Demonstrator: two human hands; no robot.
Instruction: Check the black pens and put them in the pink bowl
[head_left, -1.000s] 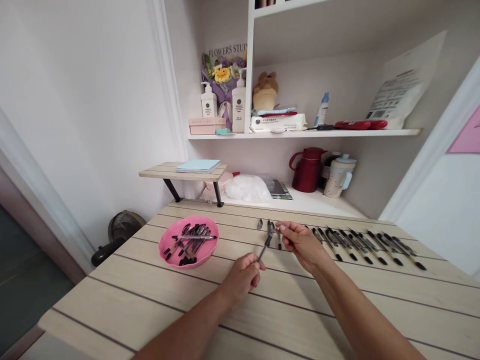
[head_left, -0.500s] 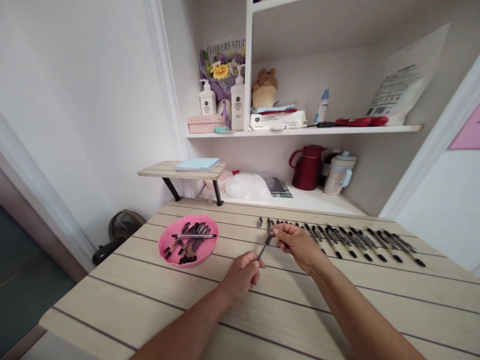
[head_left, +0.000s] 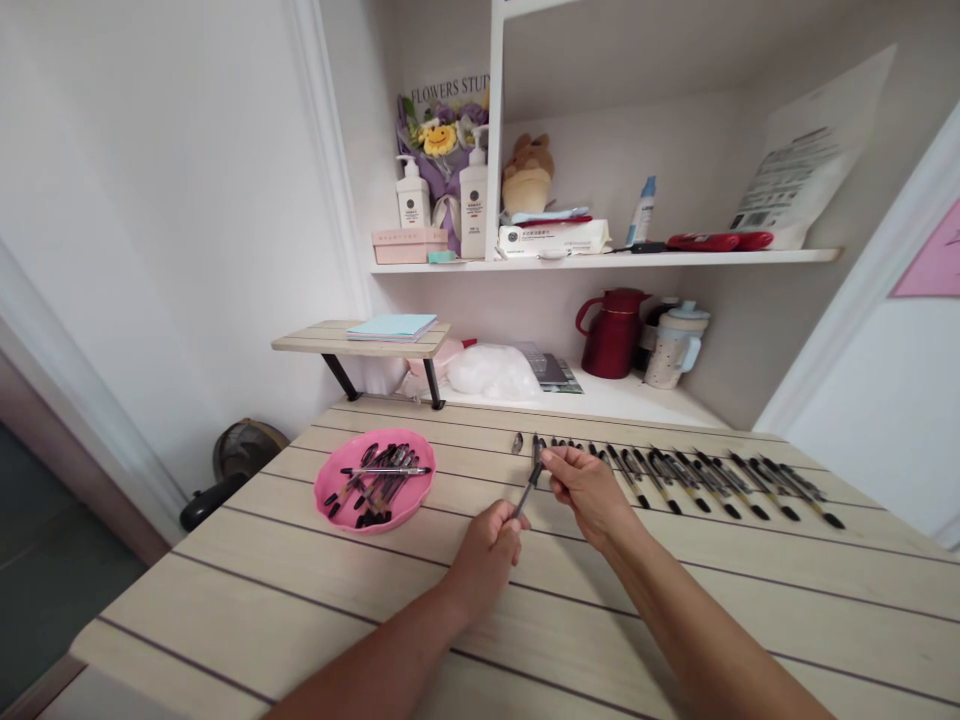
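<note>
"FLOWERS STUD" stands on the backing (head_left: 450, 92) behind the bouquet (head_left: 439, 139).

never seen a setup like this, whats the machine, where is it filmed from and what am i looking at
There's no machine: these are a person's bare hands, seen by a camera on their head looking forward and down. The left hand holds a pen; the right hand has its fingers at the far end, though their exact grip is too small to tell. On the table sit a pink bowl of pens and, to the right, a row of pens.
</note>
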